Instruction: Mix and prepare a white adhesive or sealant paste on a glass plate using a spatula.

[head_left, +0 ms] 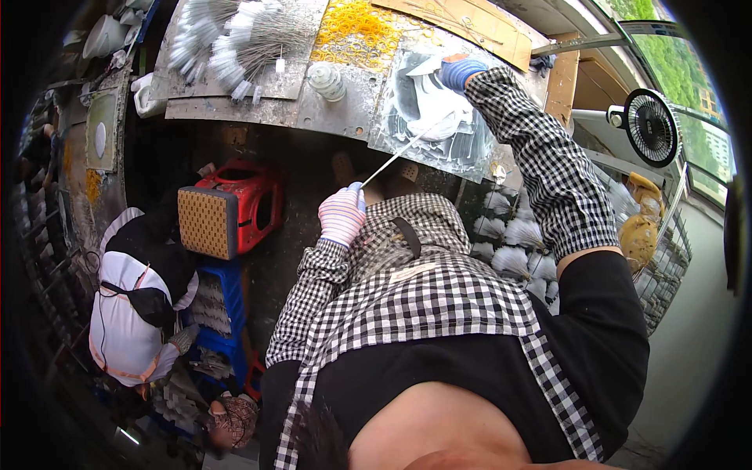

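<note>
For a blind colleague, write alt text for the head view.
A striped-gloved left hand holds a thin rod slanting toward white paste on a worktable; the blue-gloved right hand is at the paste's edge. Yellow rings and white-tipped wires lie beyond.

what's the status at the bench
Left hand gripping thin rod. Rod's far end at white paste. Right hand by paste's upper edge, grip unclear. Nothing visibly blocking rod.
</note>
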Demonstrator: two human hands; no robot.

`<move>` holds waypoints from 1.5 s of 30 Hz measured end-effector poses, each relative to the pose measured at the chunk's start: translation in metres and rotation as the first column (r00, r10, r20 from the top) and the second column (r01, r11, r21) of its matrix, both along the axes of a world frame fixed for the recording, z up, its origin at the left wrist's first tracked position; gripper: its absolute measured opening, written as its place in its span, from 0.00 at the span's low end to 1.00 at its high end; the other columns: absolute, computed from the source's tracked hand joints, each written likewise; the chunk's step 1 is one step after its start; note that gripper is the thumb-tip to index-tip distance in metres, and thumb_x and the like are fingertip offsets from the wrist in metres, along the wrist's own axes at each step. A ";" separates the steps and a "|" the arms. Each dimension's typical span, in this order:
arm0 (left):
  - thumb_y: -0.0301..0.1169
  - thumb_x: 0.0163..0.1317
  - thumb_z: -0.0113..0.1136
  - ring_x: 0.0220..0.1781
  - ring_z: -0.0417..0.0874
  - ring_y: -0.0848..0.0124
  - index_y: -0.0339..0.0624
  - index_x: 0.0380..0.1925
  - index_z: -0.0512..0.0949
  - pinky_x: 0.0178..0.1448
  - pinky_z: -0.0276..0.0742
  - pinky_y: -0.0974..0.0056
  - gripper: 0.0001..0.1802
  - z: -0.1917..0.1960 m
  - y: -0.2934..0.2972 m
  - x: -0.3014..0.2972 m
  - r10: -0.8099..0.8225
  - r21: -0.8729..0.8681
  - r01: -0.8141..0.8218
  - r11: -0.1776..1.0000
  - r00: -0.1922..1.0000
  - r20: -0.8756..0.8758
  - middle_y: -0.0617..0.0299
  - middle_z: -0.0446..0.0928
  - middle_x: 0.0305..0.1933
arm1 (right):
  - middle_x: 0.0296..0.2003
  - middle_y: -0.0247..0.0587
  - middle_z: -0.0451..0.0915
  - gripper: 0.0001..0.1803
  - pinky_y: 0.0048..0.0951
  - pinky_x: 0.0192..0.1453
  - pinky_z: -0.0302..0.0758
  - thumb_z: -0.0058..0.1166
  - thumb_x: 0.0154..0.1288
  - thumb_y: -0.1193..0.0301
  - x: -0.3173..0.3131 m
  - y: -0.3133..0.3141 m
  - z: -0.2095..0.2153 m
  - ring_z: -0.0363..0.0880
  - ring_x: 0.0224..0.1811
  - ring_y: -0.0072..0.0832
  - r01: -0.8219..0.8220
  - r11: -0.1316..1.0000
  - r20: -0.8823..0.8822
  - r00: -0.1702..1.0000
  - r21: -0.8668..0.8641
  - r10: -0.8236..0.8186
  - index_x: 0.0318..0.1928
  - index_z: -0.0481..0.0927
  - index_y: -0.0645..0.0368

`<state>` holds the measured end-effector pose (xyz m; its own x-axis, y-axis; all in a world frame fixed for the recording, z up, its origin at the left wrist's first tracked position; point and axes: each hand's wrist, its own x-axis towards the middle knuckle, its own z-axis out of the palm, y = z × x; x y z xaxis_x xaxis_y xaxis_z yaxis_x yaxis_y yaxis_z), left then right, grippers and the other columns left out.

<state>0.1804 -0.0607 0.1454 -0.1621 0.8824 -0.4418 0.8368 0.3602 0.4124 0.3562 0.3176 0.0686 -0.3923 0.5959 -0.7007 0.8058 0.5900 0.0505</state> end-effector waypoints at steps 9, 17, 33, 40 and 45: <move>0.41 0.67 0.55 0.28 0.82 0.58 0.48 0.39 0.83 0.34 0.77 0.55 0.12 0.005 -0.013 -0.029 0.015 0.203 0.000 0.979 0.997 -0.072 0.57 0.79 0.26 | 0.44 0.53 0.84 0.18 0.44 0.53 0.79 0.46 0.61 0.64 0.057 -0.050 0.011 0.83 0.49 0.47 -0.086 0.989 0.044 0.995 -0.123 0.092 0.44 0.84 0.57; 0.38 0.65 0.59 0.25 0.81 0.58 0.48 0.39 0.83 0.30 0.76 0.55 0.09 0.007 -0.025 -0.055 -0.037 0.272 0.061 0.960 0.995 -0.092 0.57 0.79 0.24 | 0.36 0.52 0.85 0.24 0.42 0.41 0.80 0.48 0.67 0.52 0.122 -0.056 0.068 0.85 0.38 0.44 0.100 0.982 -0.009 0.995 -0.158 -0.103 0.45 0.83 0.60; 0.41 0.69 0.54 0.34 0.83 0.50 0.50 0.47 0.82 0.40 0.78 0.51 0.14 -0.030 -0.011 0.023 0.135 0.065 -0.149 0.987 0.973 0.188 0.49 0.82 0.32 | 0.23 0.34 0.76 0.20 0.14 0.09 0.60 0.38 0.77 0.60 0.133 -0.121 0.041 0.65 0.11 0.13 0.448 -0.527 0.493 -0.202 -0.722 -0.846 0.46 0.76 0.64; 0.44 0.71 0.50 0.34 0.83 0.49 0.52 0.47 0.82 0.40 0.78 0.49 0.15 -0.048 0.000 0.023 0.142 -0.015 -0.142 0.990 0.989 0.041 0.49 0.82 0.32 | 0.22 0.31 0.74 0.22 0.14 0.09 0.58 0.37 0.77 0.59 0.127 -0.109 0.068 0.62 0.11 0.11 0.471 -0.456 0.477 -0.081 -0.756 -0.875 0.47 0.77 0.65; 0.42 0.70 0.53 0.37 0.84 0.51 0.54 0.48 0.82 0.43 0.79 0.51 0.14 -0.063 0.004 0.020 0.110 -0.058 -0.113 0.992 0.992 -0.061 0.49 0.83 0.33 | 0.20 0.31 0.72 0.22 0.22 0.11 0.64 0.41 0.74 0.54 0.145 -0.116 0.094 0.63 0.11 0.16 0.694 0.197 0.046 0.315 -0.693 -0.948 0.44 0.82 0.59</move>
<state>0.2008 -0.0566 0.0828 -0.2849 0.8289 -0.4815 0.8116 0.4758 0.3389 0.5012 0.2019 0.1622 -0.1638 0.3136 -0.9353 0.6963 -0.6349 -0.3348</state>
